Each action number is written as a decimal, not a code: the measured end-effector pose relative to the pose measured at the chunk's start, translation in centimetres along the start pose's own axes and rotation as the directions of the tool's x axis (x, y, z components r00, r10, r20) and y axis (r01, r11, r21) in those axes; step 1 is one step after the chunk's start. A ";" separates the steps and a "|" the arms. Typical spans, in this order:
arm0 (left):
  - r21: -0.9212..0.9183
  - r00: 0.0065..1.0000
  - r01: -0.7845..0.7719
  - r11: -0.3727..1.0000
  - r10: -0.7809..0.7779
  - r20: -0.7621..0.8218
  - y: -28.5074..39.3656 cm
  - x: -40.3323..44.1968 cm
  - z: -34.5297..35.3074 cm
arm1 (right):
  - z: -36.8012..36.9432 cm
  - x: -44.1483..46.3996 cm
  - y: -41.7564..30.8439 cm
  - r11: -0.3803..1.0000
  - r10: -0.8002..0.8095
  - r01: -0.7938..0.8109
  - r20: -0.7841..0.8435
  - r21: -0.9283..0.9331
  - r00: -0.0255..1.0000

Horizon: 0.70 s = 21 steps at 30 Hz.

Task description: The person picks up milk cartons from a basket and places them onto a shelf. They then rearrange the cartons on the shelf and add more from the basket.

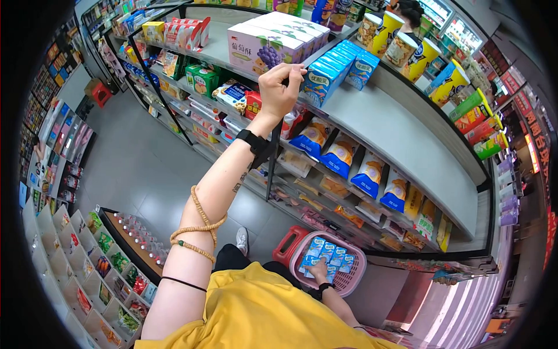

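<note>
My left hand [281, 87] is raised at the shelf's front edge, its fingers curled in. It is beside a black upright post [272, 168], and whatever its fingers grip is hidden. Just right of it, blue milk drink cartons [321, 81] stand in rows on the top shelf [401, 139]. Low down, my right hand [317, 270] reaches into a pink plastic basket [350, 286]. Its fingers are wrapped over a blue milk drink carton [330, 271], partly covered by the hand. Several more cartons [326, 251] lie in the basket around it.
Purple grape pastry boxes [264, 49] are left of the cartons. Bags of blue-and-yellow snacks [340, 156] line the shelf below. Beside the basket is a red plastic stool [288, 245]. White snack bins [87, 267] stand at left; a person [410, 10] is beyond the shelf.
</note>
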<state>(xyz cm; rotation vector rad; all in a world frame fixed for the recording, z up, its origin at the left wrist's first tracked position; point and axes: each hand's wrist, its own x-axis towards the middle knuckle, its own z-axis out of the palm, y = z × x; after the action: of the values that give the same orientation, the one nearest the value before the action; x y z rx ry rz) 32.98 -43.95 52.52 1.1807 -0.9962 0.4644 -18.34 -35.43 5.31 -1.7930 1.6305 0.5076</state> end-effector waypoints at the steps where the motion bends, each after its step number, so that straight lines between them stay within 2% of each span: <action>1: -0.013 1.000 0.007 1.000 -0.007 -0.003 0.1 -0.1 0.0 | -0.9 -0.4 0.0 1.000 0.006 -0.007 0.031 0.019 0.999; 2: -0.029 1.000 0.013 0.999 -0.013 -0.007 0.2 -0.1 0.0 | -2.0 -0.8 0.0 0.999 0.013 -0.015 0.059 0.039 0.998; 6: -0.065 0.999 -0.044 0.997 0.043 -0.017 -0.6 0.0 -0.2 | -3.5 -0.9 1.2 0.886 -0.247 0.238 -0.031 0.397 0.969; 7: -0.081 0.998 -0.055 0.995 0.054 -0.015 -0.9 0.0 -0.3 | -6.3 -3.5 -1.2 0.857 -0.229 0.187 0.031 0.481 0.973; 10: -0.100 0.998 -0.064 0.993 0.063 -0.018 -1.0 0.0 -0.5 | -9.0 -5.5 -4.2 0.760 -0.216 0.164 0.007 0.629 0.976; 11: -0.116 0.999 -0.051 0.992 0.050 -0.016 -1.0 -0.1 -0.6 | -9.0 -5.5 -5.0 0.711 -0.183 0.165 -0.048 0.683 0.982; 12: -0.132 0.999 -0.051 0.990 0.048 -0.021 -1.1 0.0 -0.7 | -9.7 -5.5 -5.3 0.613 -0.274 0.177 -0.003 0.770 0.962; 14: -0.161 0.999 -0.046 0.986 0.042 -0.029 -1.5 -0.1 -0.7 | -15.1 -10.1 -11.2 0.393 -0.463 0.156 0.049 0.906 0.885; 16: -0.216 0.999 -0.043 0.975 0.035 -0.041 -2.0 -0.1 -0.7 | -19.0 -13.2 -15.8 0.277 -0.560 0.340 -0.137 0.899 0.817; 17: -0.231 0.998 -0.042 0.972 0.033 -0.044 -2.0 -0.1 -0.8 | -20.7 -13.8 -17.6 0.219 -0.593 0.381 -0.188 0.898 0.783; 19: -0.229 0.999 -0.036 0.973 0.030 -0.031 -1.7 0.1 -1.1 | -24.9 -16.2 -22.2 0.162 -0.606 0.513 -0.325 0.843 0.726; 21: -0.248 0.999 -0.041 0.968 0.036 -0.026 -1.8 0.0 -1.3 | -29.7 -18.6 -27.0 0.139 -0.633 0.697 -0.478 0.704 0.609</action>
<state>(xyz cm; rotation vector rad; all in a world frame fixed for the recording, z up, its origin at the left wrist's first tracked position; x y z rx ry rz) 34.90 -43.42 51.47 0.9308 -1.0280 0.3698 1.03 -42.07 44.51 -1.4530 0.6201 -0.7348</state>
